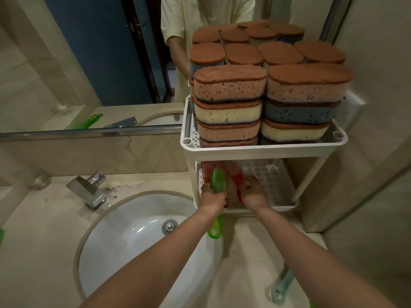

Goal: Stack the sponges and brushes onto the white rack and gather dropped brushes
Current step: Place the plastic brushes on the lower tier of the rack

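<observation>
The white rack (262,148) stands on the counter against the mirror. Its top tray holds stacks of brown-topped sponges (230,103) in pink, yellow and blue. On the lower shelf (273,181) stand red brushes (208,172). My left hand (212,197) grips a green brush (218,180) at the shelf's front left, its handle loop hanging below my wrist. My right hand (254,193) holds another red brush (236,181) on the shelf beside it. A teal brush (281,287) lies on the counter at the lower right.
A white sink (124,236) with a chrome tap (91,190) fills the counter left of the rack. The mirror behind reflects a green brush and a person. A wall stands close on the right. A green object peeks in at the far left edge (1,236).
</observation>
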`<state>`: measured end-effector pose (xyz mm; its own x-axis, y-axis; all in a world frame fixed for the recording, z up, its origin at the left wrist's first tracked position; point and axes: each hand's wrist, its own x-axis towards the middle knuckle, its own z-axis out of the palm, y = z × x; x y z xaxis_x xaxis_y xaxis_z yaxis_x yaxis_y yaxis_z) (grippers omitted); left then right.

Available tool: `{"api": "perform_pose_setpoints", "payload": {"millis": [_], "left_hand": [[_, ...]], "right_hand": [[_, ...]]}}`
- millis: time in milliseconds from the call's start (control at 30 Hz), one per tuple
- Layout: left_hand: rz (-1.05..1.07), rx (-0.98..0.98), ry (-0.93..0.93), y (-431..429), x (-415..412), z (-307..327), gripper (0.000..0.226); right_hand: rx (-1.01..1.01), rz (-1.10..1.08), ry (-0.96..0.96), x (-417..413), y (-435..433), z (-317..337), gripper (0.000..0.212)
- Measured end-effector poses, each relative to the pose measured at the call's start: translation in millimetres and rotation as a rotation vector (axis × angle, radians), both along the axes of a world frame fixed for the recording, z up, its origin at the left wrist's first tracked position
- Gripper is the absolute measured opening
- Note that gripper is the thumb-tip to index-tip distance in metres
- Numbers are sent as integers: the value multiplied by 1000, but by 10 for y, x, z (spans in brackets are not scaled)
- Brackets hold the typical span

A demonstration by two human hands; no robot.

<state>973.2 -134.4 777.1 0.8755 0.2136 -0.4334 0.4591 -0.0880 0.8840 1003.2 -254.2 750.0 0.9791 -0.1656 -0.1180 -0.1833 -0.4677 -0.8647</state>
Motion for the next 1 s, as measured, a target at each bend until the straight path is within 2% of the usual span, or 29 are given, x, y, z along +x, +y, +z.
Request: {"api": "perform_pose_setpoints", "payload": {"millis": [233, 433, 567, 767, 833, 900, 933, 1000], "left_hand": [[18, -11, 6, 10, 54, -31, 31], [30, -26, 3, 13, 71, -34, 29], [38, -27, -2, 7, 71, -50, 27], [53, -38, 3, 32, 50, -34, 19], [46, -49, 6, 35, 45, -19, 22], [30, -53, 0, 23, 40, -1, 24], [20, -45, -8, 9, 32, 14, 25], [3, -12, -33, -25, 17, 56, 25]], "right_hand": [[-141, 31, 68, 200, 23, -159, 28], [-272, 181, 125, 199, 27, -178, 30], [-318, 241, 162, 186, 34, -169, 39], [-321, 305, 155, 190, 9, -179, 31], [-341, 251, 101, 189, -5, -158, 25], [-244, 119, -5, 177, 9, -87, 20], [-115, 56, -11, 179, 23, -27, 19], [203, -45, 112, 198, 52, 113, 37]]}}
